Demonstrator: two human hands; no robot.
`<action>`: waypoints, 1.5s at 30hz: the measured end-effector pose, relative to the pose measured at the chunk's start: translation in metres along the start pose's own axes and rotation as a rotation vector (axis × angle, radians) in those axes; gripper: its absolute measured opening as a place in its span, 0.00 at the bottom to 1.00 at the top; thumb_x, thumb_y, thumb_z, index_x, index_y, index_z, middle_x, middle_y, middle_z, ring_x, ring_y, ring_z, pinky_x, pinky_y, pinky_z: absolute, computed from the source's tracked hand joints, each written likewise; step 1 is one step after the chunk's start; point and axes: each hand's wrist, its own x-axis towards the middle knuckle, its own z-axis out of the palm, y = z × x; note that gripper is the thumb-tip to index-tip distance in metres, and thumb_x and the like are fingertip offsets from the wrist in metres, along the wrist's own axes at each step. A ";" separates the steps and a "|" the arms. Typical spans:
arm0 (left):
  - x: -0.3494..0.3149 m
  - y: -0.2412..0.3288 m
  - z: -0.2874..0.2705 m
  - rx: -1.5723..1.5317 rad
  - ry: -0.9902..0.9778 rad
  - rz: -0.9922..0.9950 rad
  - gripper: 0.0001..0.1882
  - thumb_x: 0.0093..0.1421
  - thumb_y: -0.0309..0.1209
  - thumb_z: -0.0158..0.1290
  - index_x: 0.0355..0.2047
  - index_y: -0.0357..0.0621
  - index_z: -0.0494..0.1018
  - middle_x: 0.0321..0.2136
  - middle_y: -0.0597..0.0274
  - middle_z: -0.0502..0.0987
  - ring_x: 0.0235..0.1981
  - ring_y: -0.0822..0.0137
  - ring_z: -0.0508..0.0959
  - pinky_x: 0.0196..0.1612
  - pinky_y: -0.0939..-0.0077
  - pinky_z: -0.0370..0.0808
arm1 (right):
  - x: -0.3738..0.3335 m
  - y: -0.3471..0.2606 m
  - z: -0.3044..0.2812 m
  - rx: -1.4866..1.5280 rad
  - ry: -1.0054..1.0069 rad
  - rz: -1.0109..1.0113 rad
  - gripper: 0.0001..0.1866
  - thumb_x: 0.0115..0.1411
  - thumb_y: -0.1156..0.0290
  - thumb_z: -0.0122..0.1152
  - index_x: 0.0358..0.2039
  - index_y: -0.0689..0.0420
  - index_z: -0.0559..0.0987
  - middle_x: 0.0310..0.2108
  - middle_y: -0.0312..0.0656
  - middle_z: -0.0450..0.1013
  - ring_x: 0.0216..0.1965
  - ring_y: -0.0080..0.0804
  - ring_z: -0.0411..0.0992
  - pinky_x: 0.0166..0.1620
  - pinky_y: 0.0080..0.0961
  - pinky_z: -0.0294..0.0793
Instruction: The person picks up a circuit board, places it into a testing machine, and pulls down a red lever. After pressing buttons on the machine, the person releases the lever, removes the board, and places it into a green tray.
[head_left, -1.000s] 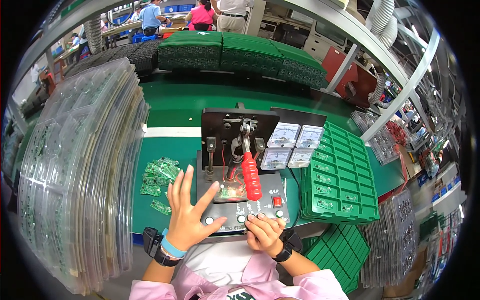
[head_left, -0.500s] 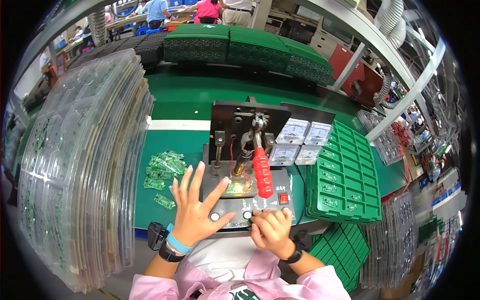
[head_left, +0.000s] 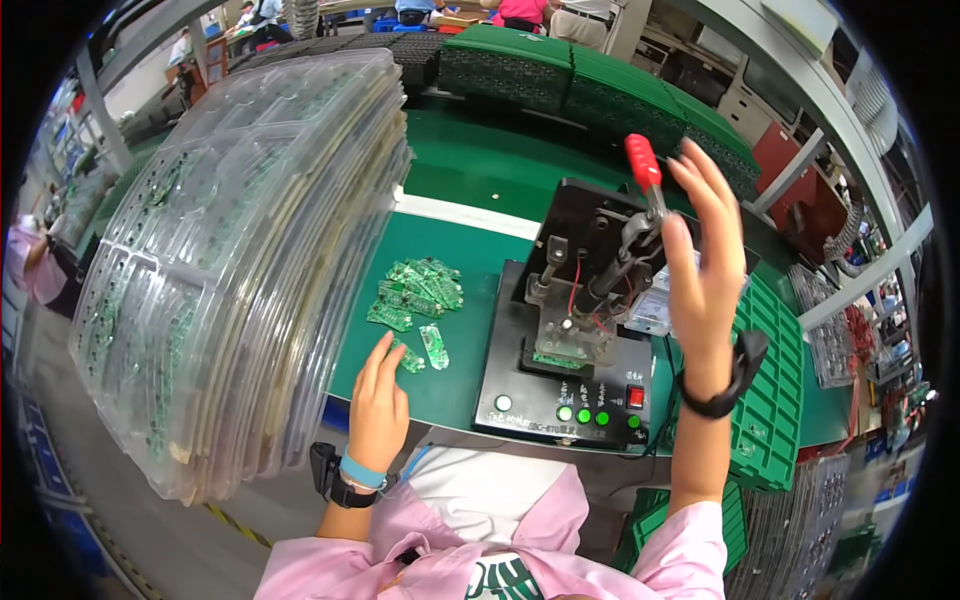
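Observation:
My left hand [head_left: 378, 412] is at the lower edge of a loose pile of green circuit boards [head_left: 420, 285]. Its fingers are stretched out, the tips at one small circuit board [head_left: 408, 356]; a second board [head_left: 435, 346] lies just right of it. My right hand [head_left: 708, 270] is raised with fingers apart beside the red lever handle [head_left: 643, 160] of a black test fixture [head_left: 515, 345], not wrapped round it. The handle points up. Under the fixture's clear press plate [head_left: 578, 338] a green board edge shows. Several round lamps on its front panel glow green.
Tall stacked clear plastic trays [head_left: 240, 270] stand at the left. Green trays [head_left: 765, 390] stand right of the fixture, beside partly hidden panel meters [head_left: 650, 305]. More green trays [head_left: 505, 70] line the back. A white strip [head_left: 465, 215] crosses the green bench. People work beyond.
My right hand has risen from the fixture's front panel to the lever, which has swung from pointing down to up. My left hand has moved left to the boards. The view has turned left.

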 end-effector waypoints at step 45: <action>0.055 0.103 0.065 0.132 -0.207 0.794 0.17 0.50 0.21 0.52 0.42 0.35 0.75 0.42 0.51 0.78 0.46 0.56 0.77 0.51 0.63 0.73 | -0.247 0.064 -0.246 -0.895 -0.266 0.733 0.07 0.60 0.73 0.57 0.33 0.64 0.79 0.31 0.48 0.73 0.35 0.47 0.71 0.41 0.37 0.70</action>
